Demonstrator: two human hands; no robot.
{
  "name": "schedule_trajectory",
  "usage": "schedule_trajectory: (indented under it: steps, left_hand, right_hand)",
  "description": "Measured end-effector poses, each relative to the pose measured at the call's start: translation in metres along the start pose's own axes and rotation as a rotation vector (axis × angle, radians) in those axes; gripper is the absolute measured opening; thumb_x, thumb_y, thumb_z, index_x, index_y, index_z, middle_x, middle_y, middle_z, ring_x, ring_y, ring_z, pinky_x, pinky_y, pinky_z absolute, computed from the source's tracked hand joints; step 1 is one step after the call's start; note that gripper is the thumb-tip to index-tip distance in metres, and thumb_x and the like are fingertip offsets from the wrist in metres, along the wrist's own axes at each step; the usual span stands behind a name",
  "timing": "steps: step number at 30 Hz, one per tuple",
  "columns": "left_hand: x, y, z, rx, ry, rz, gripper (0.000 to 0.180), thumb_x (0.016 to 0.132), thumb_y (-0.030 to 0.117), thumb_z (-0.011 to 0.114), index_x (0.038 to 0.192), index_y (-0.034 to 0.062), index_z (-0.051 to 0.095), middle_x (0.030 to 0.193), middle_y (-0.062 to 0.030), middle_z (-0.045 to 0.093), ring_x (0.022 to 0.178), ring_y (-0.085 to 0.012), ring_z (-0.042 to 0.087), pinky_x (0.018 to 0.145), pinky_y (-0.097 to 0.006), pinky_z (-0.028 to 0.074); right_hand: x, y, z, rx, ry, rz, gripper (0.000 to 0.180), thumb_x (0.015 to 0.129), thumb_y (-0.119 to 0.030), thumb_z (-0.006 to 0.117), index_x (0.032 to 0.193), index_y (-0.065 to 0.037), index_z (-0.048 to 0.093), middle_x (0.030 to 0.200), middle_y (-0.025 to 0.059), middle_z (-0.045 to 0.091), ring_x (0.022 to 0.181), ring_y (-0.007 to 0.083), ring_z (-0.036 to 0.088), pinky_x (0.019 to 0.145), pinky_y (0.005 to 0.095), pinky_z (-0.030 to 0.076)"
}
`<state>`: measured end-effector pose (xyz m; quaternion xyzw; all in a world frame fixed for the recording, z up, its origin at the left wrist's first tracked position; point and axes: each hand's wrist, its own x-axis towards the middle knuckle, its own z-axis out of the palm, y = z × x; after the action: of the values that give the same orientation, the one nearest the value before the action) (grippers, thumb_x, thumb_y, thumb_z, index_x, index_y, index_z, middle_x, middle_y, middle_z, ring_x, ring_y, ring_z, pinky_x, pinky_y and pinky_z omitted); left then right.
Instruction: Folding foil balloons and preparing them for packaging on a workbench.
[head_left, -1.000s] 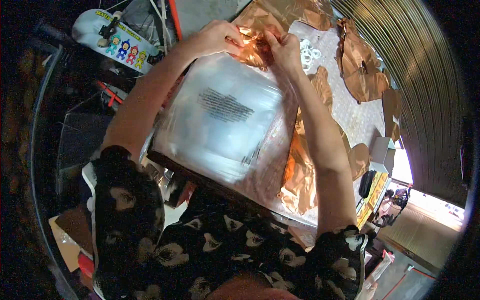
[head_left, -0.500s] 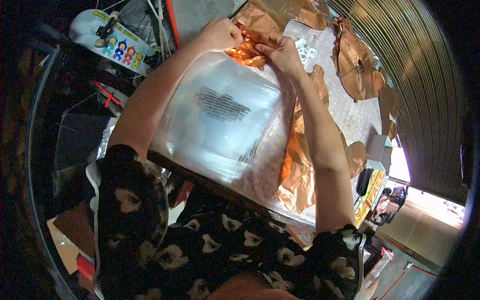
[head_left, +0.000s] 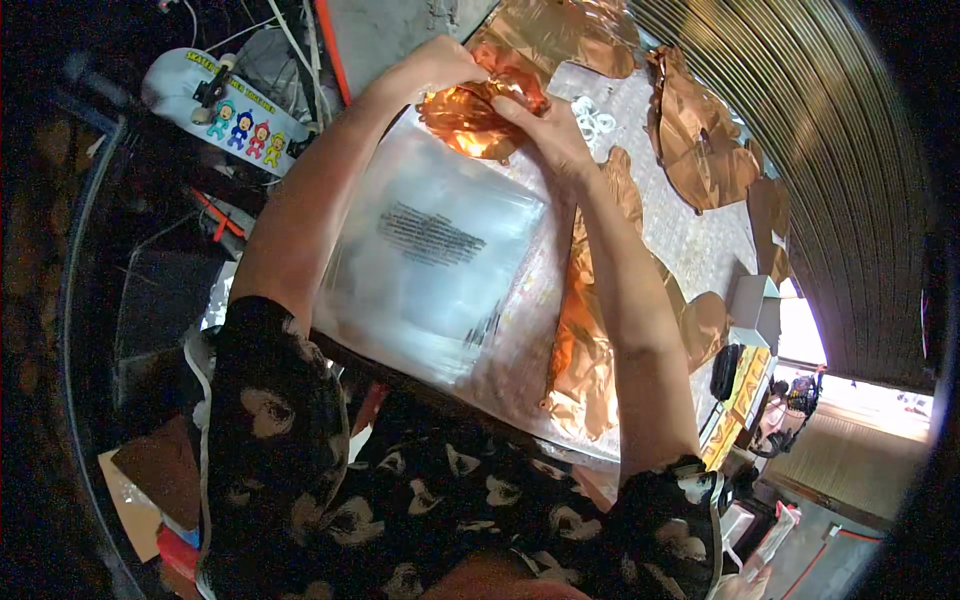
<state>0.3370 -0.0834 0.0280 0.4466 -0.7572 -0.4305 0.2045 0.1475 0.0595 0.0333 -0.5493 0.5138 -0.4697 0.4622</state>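
Observation:
At the far side of the table, both my hands grip a crumpled copper-coloured foil balloon (head_left: 468, 125), flat and shiny. My left hand (head_left: 448, 66) pinches its upper left part, fingers curled and partly hidden. My right hand (head_left: 545, 122) is closed on its right side, thumb lying on top of the foil. Just below the balloon lies a stack of clear plastic bags (head_left: 430, 290) with a block of dark print. More flat copper foil balloons lie along the right of the stack (head_left: 590, 340), at the back (head_left: 570, 35) and at the far right (head_left: 705, 130).
White ribbon rings (head_left: 595, 122) sit on the pale table (head_left: 690, 235) beyond my right hand. A small white box (head_left: 755, 305) and a black object (head_left: 727, 372) stand at its right edge. A skateboard (head_left: 225, 112) is at the left; a ribbed metal shutter (head_left: 830, 150) rises at the right.
The held foil balloon has come slightly nearer and left, and more of its shiny surface shows below my hands. My right hand has shifted nearer and left, its thumb now over the foil.

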Motion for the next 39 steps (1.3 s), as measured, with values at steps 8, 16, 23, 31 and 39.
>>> schedule_trajectory:
  steps: [8,16,23,31,39]
  left_hand:
    - [-0.015,0.047,0.031,0.325,0.890,0.728,0.009,0.093,0.018,0.065,0.099,0.0103,0.065,0.099,-0.0130,0.064,0.096,-0.0383,0.060,0.083,-0.049,0.050]
    - [0.032,0.039,0.079,0.855,0.245,0.548,0.047,0.103,0.036,0.052,0.148,0.0224,0.054,0.152,-0.0127,0.052,0.143,-0.0287,0.046,0.115,-0.052,0.035]
    - [0.060,0.025,0.093,1.021,0.038,0.319,0.066,0.102,0.063,0.038,0.159,0.0309,0.039,0.170,-0.0056,0.026,0.158,-0.0314,0.018,0.122,-0.066,0.012]
    - [0.026,0.054,0.073,0.479,0.146,0.669,0.051,0.100,0.031,0.062,0.149,0.0183,0.054,0.141,-0.0159,0.062,0.141,-0.0375,0.048,0.111,-0.049,0.043]
    - [-0.249,0.252,0.100,-0.450,-0.568,1.201,0.028,0.101,0.006,0.054,0.124,-0.0008,0.069,0.116,-0.0189,0.075,0.100,-0.0249,0.075,0.081,-0.038,0.062]
  right_hand:
    - [0.058,0.029,-0.024,-0.216,0.482,-0.100,0.024,0.097,-0.023,0.072,0.101,0.000,0.078,0.085,0.0092,0.077,0.074,0.0157,0.070,0.067,0.0332,0.054]
    - [0.095,-0.064,-0.117,-0.677,0.613,-0.311,0.028,0.091,-0.033,0.074,0.102,-0.008,0.079,0.083,0.0189,0.075,0.075,0.0347,0.074,0.072,0.0445,0.056]
    - [0.034,-0.173,-0.282,0.023,0.470,-0.262,0.027,0.100,-0.020,0.060,0.086,0.001,0.070,0.090,0.0165,0.069,0.078,0.0261,0.067,0.073,0.0388,0.059]
    - [-0.166,-0.261,-0.296,-0.099,0.678,-0.540,0.027,0.101,-0.020,0.066,0.116,0.002,0.070,0.103,0.0140,0.074,0.093,0.0244,0.072,0.080,0.0387,0.058]
    - [-0.363,-0.137,-0.197,-0.582,0.738,-0.290,0.041,0.099,-0.006,0.058,0.138,0.005,0.063,0.124,0.0119,0.071,0.112,0.0191,0.064,0.100,0.0321,0.049]
